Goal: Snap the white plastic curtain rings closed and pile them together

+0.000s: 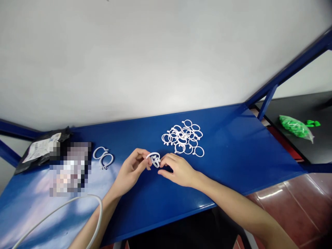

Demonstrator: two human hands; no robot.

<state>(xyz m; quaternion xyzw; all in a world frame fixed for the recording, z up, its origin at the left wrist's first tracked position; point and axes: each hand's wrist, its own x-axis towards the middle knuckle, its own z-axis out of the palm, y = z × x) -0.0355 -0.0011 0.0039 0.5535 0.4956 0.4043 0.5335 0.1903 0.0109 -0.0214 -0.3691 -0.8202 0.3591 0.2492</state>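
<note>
Between my two hands, just above the blue table, is a small bunch of white plastic curtain rings (pixel 155 154). My left hand (pixel 133 169) pinches them at their left side with thumb and fingers. My right hand (pixel 178 169) is close on the other side, its fingertips at the rings' right edge and its thumb apart from the fingers. Behind my right hand lies a loose pile of similar white rings (pixel 186 135), many with small knobs at their ends. Two more white rings (pixel 106 161) lie left of my left hand, touching each other.
A black package with a white label (pixel 43 147) lies at the table's left end, beside a blurred-out item (pixel 70 169). A white cable (pixel 58 209) loops over the front left. On a dark surface at right rests a bag of green pieces (pixel 295 127).
</note>
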